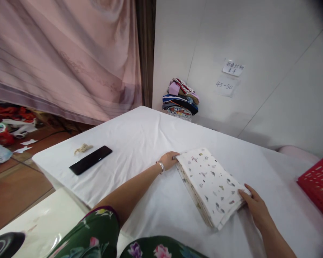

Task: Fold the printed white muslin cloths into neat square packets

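Observation:
A white cloth with small printed motifs (208, 182), folded into a thick rectangle of several layers, lies on the white-covered table. At its far left corner, my left hand (169, 160), with a silver bracelet at the wrist, grips the edge; the fingertips are partly hidden. My right hand (254, 204) pinches the right-hand end, thumb on top and the other fingers at the side and below.
On the table's left part lie a black phone (90, 160) and a small beige bundle (83, 148). A stack of folded fabrics (181, 98) stands by the wall. A red plastic basket (319, 182) is at the right edge, and a pink curtain (70, 53) hangs behind.

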`<state>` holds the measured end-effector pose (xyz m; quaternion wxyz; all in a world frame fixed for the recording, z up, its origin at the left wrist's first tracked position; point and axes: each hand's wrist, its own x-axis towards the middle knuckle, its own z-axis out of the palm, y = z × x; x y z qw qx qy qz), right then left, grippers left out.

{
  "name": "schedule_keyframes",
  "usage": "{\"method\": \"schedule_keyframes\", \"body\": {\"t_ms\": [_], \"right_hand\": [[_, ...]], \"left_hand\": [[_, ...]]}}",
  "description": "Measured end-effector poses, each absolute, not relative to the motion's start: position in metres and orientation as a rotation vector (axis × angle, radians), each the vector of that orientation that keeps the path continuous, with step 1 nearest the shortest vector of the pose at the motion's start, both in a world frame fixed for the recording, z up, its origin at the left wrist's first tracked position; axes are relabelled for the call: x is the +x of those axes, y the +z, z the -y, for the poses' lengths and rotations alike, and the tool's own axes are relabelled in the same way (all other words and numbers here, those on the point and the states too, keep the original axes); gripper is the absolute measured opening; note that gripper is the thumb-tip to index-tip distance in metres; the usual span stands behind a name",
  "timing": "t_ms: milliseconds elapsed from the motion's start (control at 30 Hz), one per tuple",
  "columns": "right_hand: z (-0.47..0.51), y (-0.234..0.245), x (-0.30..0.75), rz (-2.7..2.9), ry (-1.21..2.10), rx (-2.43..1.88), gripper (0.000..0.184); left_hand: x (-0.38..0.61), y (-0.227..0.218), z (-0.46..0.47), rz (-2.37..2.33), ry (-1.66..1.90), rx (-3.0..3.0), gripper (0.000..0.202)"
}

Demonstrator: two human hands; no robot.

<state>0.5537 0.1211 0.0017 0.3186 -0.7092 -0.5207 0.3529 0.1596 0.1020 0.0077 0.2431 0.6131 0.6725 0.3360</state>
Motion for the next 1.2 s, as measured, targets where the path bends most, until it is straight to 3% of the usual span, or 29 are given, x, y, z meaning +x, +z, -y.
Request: {"method": "schedule_keyframes", "body": {"t_ms": [233, 433, 667, 900, 1200], "right_hand": [[-0.124, -0.004, 0.557, 1.536, 0.728, -1.892, 0.069], [-0.110, 0.019, 0.530, 2.054, 0.047, -1.693, 0.061], [-0.054, 0.047, 0.438, 2.446, 0.539, -1.295, 0.045], [-0.055, 0.047, 0.402, 2.578, 0.413, -1.208, 0.040], [-0.068, 0.050, 0.411, 2.349, 0.704, -1.291, 0.035]], "left_hand": [[0.169, 0.005, -0.102, -1.742, 0.964, 1.741, 0.054], [0.174, 0.007, -0.106, -1.693, 0.906, 1.755, 0.042], [0.168, 0.025, -0.110, -1.664, 0.865, 1.658, 0.034], [0.166, 0.025, -0.113, -1.706, 0.871, 1.649, 0.028], [0.158, 0.018, -0.121, -1.694, 0.856, 1.616, 0.029]]}}
